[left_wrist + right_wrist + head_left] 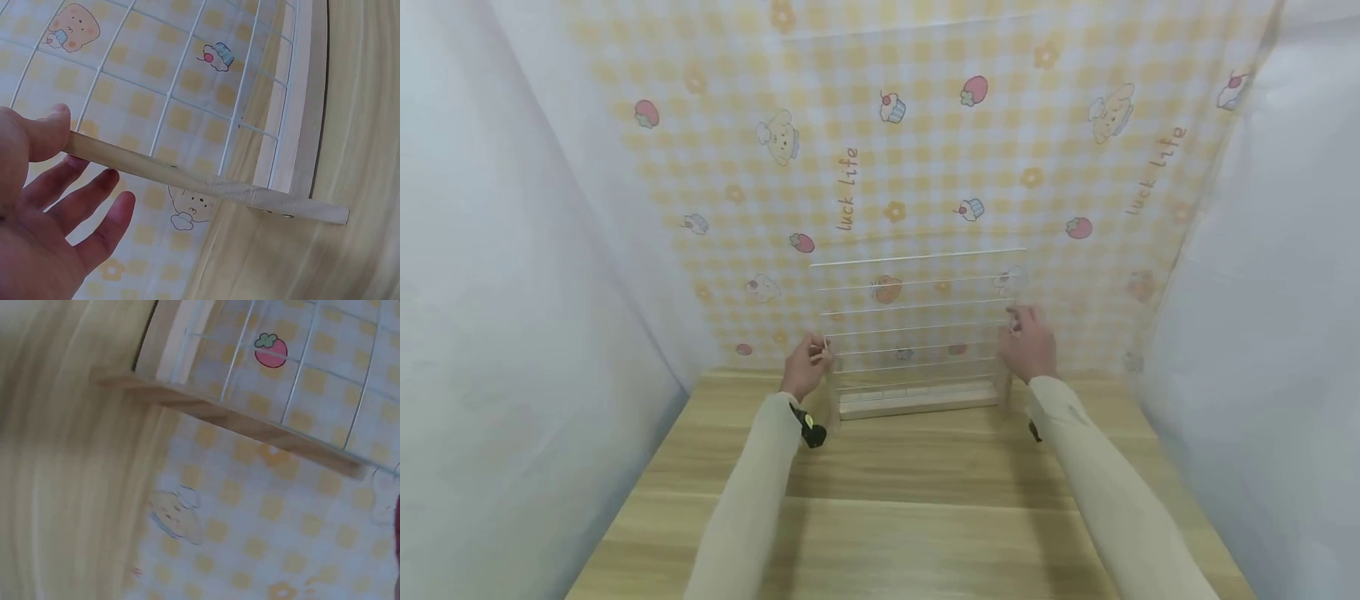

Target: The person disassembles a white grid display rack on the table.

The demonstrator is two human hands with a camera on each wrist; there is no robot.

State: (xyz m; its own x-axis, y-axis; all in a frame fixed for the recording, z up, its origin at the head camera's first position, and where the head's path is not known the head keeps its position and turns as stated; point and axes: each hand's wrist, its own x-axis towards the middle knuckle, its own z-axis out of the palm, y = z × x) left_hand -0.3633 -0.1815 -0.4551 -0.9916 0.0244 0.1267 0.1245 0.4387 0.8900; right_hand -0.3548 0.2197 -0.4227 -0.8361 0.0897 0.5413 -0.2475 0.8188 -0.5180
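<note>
A wire grid rack (169, 94) with thin white wires stands upright at the back of the table, on a pale wooden base (917, 404). Wooden strips run along both its sides. My left hand (805, 367) pinches the upper end of the left wooden strip (125, 159) between thumb and forefinger, its other fingers spread loosely beneath. Beside the grid's right edge is my right hand (1030, 346), fingers bent toward the wires; I cannot tell whether they grip them. In the blurred right wrist view, the right wooden strip (231, 419) shows, while only a sliver of finger enters at the edge.
The wood-grain table (917, 533) stretches in front of the rack. Behind it hangs a yellow checked cloth (925, 167) with cartoon prints. White sheets (1277, 292) enclose both sides.
</note>
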